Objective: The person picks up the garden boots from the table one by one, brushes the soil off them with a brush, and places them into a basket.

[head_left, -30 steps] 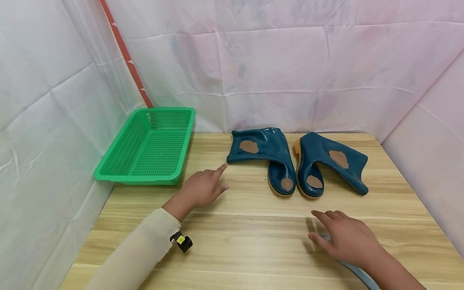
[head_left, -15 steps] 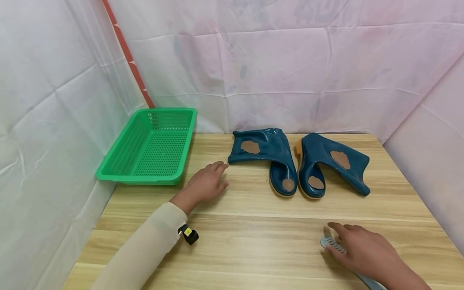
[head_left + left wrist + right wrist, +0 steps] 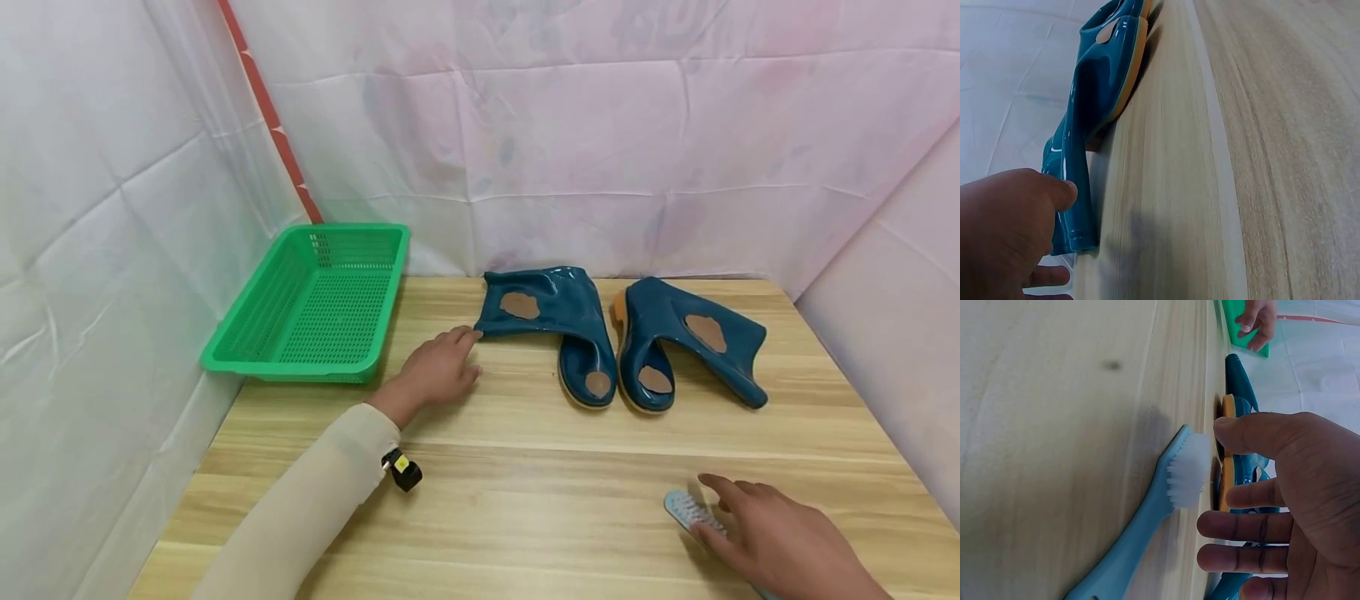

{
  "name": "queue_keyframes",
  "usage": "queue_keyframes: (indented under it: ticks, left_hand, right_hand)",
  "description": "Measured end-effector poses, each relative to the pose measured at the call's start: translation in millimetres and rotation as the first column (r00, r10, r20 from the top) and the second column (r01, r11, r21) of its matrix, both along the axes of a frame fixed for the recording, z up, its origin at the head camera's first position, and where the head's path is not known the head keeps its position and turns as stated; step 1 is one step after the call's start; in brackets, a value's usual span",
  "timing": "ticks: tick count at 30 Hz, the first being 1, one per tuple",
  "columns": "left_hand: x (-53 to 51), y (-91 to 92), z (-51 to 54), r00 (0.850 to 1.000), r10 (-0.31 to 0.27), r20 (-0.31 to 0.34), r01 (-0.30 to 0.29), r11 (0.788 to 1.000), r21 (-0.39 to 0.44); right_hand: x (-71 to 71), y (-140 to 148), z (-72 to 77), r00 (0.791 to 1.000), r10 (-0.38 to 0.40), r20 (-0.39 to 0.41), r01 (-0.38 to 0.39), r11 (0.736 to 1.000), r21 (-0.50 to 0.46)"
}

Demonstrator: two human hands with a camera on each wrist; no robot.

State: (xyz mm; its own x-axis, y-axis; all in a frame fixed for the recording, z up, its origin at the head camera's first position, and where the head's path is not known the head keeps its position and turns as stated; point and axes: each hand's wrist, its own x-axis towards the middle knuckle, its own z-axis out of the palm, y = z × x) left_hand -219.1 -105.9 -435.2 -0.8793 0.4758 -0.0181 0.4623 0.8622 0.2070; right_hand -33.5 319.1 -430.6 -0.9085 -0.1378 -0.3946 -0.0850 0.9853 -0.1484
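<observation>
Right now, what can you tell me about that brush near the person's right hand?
The brush is pale blue, seemingly plastic, its handle leading to dense white bristles. It lies bristles up on the wood-grained table, near right in the head view, where the right hand over it hides part of the handle. In the right wrist view, the hand does not visibly touch it.

Glossy, rubbery boots [image 3: 573, 302] lie on a smooth wood-grain table [image 3: 525, 475], plastic basket [image 3: 322, 317] far left, smooth plastic brush [image 3: 1147, 525] near right, and a creased backdrop [image 3: 570, 133], perhaps cloth, behind.
</observation>
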Motion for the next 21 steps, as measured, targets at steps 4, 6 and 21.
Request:
queue_keyframes:
  ticks: [4, 6, 21]
  left_hand:
    - [-5.8, 3.3, -2.4, 1.000, -0.016, 0.008, 0.016, 1.000, -0.017]
    - [-8.5, 5.1, -3.8, 1.000, -0.029, 0.012, 0.029, 0.999, -0.030]
    - [-19.9, 13.7, -9.0, 0.995, -0.069, 0.076, 0.076, 0.993, -0.086]
  right_hand:
    - [2.6, 4.2, -3.8, 0.999, -0.025, 0.039, 0.025, 1.000, 0.000]
    - [3.9, 6.2, -5.7, 0.999, -0.029, 0.045, 0.029, 1.000, -0.004]
    - [6.0, 6.5, -9.2, 0.995, -0.006, 0.096, 0.011, 0.999, -0.045]
